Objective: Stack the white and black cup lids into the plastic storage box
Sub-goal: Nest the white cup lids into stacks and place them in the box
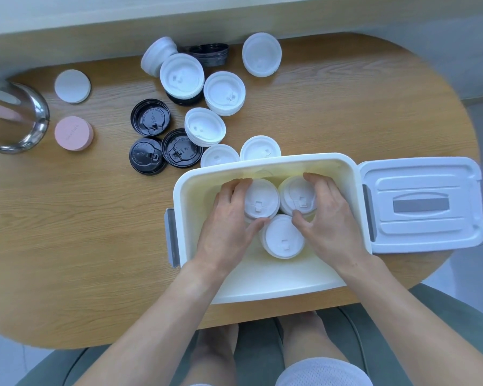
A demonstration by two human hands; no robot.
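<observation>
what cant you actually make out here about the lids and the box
- Head view: how many lids each white stack in the storage box holds; seen from above, partly under the left hand and right hand.
- Two white lids behind the box, cut by its rim.
- Black stack at the back, too dark to count.

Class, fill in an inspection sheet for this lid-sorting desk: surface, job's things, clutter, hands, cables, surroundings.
Surface: wooden table.
Job's things: storage box holds three white lid stacks; loose white lids and black lids lie beyond it.
Clutter: box lid, pink disc, white disc, steel container.
Hands: left hand grips one stack; right hand grips another.
Cables: nothing seen.
Surroundings: grey chair.
</observation>
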